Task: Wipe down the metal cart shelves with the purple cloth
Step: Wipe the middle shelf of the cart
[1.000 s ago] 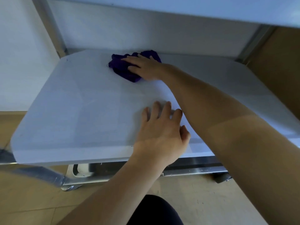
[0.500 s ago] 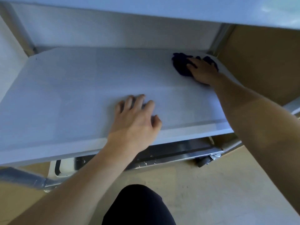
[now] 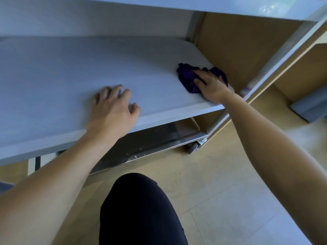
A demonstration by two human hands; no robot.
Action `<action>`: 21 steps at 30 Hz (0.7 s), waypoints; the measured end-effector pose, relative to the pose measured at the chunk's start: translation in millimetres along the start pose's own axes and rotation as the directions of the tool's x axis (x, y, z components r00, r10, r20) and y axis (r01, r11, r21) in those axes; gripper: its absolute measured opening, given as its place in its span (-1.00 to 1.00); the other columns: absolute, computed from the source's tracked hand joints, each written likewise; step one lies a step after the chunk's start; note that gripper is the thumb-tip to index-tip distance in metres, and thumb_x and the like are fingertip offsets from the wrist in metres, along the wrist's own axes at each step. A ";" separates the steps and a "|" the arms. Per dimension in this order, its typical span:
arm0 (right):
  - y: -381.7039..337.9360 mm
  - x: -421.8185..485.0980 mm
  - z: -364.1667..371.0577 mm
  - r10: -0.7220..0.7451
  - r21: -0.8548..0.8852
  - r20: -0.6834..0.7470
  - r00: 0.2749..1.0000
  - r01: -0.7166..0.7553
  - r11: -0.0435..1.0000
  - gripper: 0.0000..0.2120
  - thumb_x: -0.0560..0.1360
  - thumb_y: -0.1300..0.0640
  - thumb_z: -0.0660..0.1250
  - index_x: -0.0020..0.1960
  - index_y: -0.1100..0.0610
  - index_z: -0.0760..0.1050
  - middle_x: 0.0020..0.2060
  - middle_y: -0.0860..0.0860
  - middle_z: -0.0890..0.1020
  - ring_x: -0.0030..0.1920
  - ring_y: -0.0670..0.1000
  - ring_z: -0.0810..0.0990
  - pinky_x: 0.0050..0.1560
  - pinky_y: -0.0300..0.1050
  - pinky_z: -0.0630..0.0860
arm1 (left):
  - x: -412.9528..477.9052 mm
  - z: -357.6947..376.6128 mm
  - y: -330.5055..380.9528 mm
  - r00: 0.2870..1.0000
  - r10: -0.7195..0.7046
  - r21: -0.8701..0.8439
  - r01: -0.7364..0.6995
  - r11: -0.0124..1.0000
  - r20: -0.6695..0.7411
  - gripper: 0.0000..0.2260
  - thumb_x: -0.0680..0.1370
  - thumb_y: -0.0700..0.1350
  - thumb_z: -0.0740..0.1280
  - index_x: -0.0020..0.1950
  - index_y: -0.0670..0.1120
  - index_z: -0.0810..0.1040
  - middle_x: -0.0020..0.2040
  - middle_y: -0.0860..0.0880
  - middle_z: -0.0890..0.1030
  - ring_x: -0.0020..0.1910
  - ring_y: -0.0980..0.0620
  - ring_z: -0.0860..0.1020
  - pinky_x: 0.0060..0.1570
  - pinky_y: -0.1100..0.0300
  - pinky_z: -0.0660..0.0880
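- Grey cart shelf (image 3: 62, 76) fills my view.
- My right hand (image 3: 211, 88) presses purple cloth (image 3: 187, 77) flat at its right edge.
- My left hand (image 3: 113, 110) rests spread mid-shelf.

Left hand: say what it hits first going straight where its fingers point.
The left hand has only bare shelf ahead; the way looks free up to the back edge, depth unclear.
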State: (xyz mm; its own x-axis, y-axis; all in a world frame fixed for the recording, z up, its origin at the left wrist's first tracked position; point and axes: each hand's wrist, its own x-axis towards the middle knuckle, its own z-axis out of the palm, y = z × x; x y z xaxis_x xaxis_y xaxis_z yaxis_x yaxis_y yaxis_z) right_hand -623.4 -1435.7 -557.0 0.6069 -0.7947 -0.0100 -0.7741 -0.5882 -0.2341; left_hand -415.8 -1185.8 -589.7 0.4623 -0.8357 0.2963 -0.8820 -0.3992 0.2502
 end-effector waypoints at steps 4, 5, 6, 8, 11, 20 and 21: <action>-9.2 -28.5 7.5 0.022 0.005 -0.064 0.998 -0.022 1.000 -0.57 0.65 -0.11 0.01 0.51 -0.19 0.16 0.52 -0.13 0.24 0.54 0.05 0.13 0.50 0.23 0.00 | -0.6 0.4 1.1 1.000 0.008 -0.001 -0.008 1.000 -0.002 -0.66 0.55 0.06 0.18 0.23 -0.08 0.48 0.39 -0.07 0.41 0.35 -0.15 0.32 0.30 -0.10 0.24; -13.5 -32.7 10.5 0.023 0.008 -0.065 0.998 -0.023 1.000 -0.57 0.65 -0.12 0.00 0.52 -0.21 0.15 0.52 -0.15 0.23 0.54 0.04 0.11 0.50 0.23 -0.01 | 0.0 0.6 1.1 1.000 0.005 -0.005 -0.005 1.000 0.004 -0.66 0.55 0.06 0.18 0.23 -0.08 0.47 0.39 -0.07 0.41 0.35 -0.16 0.31 0.30 -0.10 0.24; -19.1 -36.3 13.0 0.022 0.011 -0.062 0.998 -0.022 1.000 -0.57 0.65 -0.12 -0.01 0.52 -0.22 0.14 0.52 -0.17 0.22 0.55 0.05 0.09 0.51 0.24 -0.03 | 0.6 1.0 0.9 1.000 0.004 -0.010 -0.004 1.000 0.008 -0.66 0.55 0.05 0.18 0.23 -0.08 0.47 0.39 -0.07 0.41 0.35 -0.16 0.31 0.31 -0.11 0.24; -33.0 -41.0 17.1 0.015 0.015 -0.049 0.999 -0.014 1.000 -0.56 0.65 -0.11 -0.02 0.53 -0.21 0.13 0.53 -0.17 0.20 0.56 0.06 0.07 0.50 0.24 -0.08 | 0.8 1.2 0.8 1.000 0.006 -0.020 -0.005 1.000 0.008 -0.66 0.55 0.04 0.18 0.23 -0.10 0.47 0.39 -0.07 0.41 0.35 -0.16 0.31 0.31 -0.11 0.23; -58.9 -46.7 23.3 -0.017 0.023 -0.041 0.999 0.018 1.000 -0.56 0.66 -0.10 -0.01 0.53 -0.20 0.13 0.54 -0.16 0.18 0.56 0.07 0.05 0.51 0.23 -0.10 | 1.7 1.0 1.1 1.000 0.005 -0.023 -0.004 1.000 0.027 -0.65 0.56 0.04 0.17 0.24 -0.12 0.46 0.39 -0.08 0.40 0.35 -0.17 0.29 0.32 -0.10 0.22; -116.0 -45.6 36.8 -0.017 0.032 -0.035 0.999 0.018 0.999 -0.56 0.65 -0.08 -0.03 0.53 -0.17 0.14 0.55 -0.12 0.17 0.56 0.13 0.02 0.51 0.27 -0.13 | -10.6 -31.3 -17.2 0.995 -0.009 -0.343 -0.027 0.939 -0.102 -0.88 0.50 -0.13 0.25 -0.07 -0.14 0.53 0.00 -0.07 0.57 0.01 -0.11 0.52 0.02 0.01 0.47; -118.6 -44.6 37.2 -0.013 0.029 -0.034 0.999 0.014 0.999 -0.56 0.66 -0.08 -0.03 0.53 -0.16 0.14 0.55 -0.11 0.17 0.57 0.14 0.01 0.51 0.28 -0.14 | -14.1 -37.4 -25.0 0.994 0.016 -0.298 -0.048 0.953 -0.107 -0.88 0.50 -0.12 0.25 -0.07 -0.12 0.54 0.01 -0.05 0.57 0.02 -0.12 0.53 0.03 0.00 0.47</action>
State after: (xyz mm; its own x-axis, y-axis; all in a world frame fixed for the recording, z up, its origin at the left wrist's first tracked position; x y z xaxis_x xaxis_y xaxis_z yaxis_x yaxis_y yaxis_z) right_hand -552.0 -1325.0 -565.0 0.6104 -0.7916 0.0262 -0.7600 -0.5947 -0.2623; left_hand -396.9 -1149.9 -565.6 0.4551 -0.7968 0.3974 -0.8359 -0.2285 0.4991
